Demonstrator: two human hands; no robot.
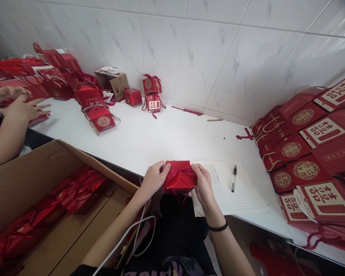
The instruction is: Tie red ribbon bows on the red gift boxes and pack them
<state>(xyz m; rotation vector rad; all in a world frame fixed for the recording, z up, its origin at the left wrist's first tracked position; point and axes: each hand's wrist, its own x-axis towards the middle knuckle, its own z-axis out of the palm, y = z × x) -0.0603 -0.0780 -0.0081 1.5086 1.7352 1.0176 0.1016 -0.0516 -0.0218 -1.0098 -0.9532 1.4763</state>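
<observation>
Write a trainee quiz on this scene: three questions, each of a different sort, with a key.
1. True or false: the left hand and the right hand both hold the small, glossy red box.

2. What lies on the lined white paper sheet?
A) A pair of scissors
B) A slim black-and-clear pen
C) A roll of tape

3. Fill in: the thin black band is around the person's ____ wrist.

Key: 1 true; 2 B; 3 right.

1 head-worn camera looks forward and down, near the wearer's 2 hands [154, 178].
</observation>
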